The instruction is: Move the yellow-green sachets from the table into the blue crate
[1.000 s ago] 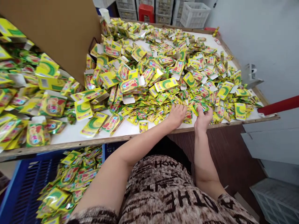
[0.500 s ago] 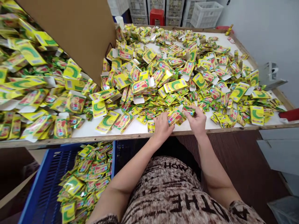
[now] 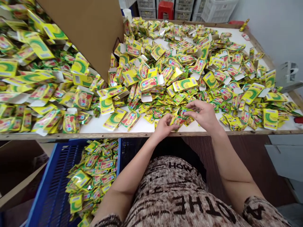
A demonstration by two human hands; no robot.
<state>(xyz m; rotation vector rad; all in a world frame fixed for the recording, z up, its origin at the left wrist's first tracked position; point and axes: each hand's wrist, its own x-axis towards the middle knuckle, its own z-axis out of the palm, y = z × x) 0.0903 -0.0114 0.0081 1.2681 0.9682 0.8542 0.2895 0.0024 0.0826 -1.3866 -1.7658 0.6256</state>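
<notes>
My left hand [image 3: 165,128] is closed around a small yellow and green printed box [image 3: 177,119], tilted just above the table's front edge. At the box's upper right end, my right hand [image 3: 205,116] pinches a small green packet [image 3: 183,112] between thumb and fingertips. Whether the packet is partly inside the box I cannot tell, as fingers cover part of it. Just beyond both hands lies a heap of flat small packets [image 3: 163,106]. Several similar boxes, some with white flaps raised, lie around it, such as a yellow box [image 3: 185,84].
A brown cardboard sheet [image 3: 90,28] divides the table on the left, with more boxes behind it. Below the wooden edge [image 3: 78,136] stands a blue crate [image 3: 44,186] of filled boxes. A red stool [image 3: 165,10] and white crates [image 3: 219,11] are at the back.
My right hand has brought the green packet left to the end of the box, its fingers now bent over it. My left hand keeps the box. The camera view has shifted slightly.
</notes>
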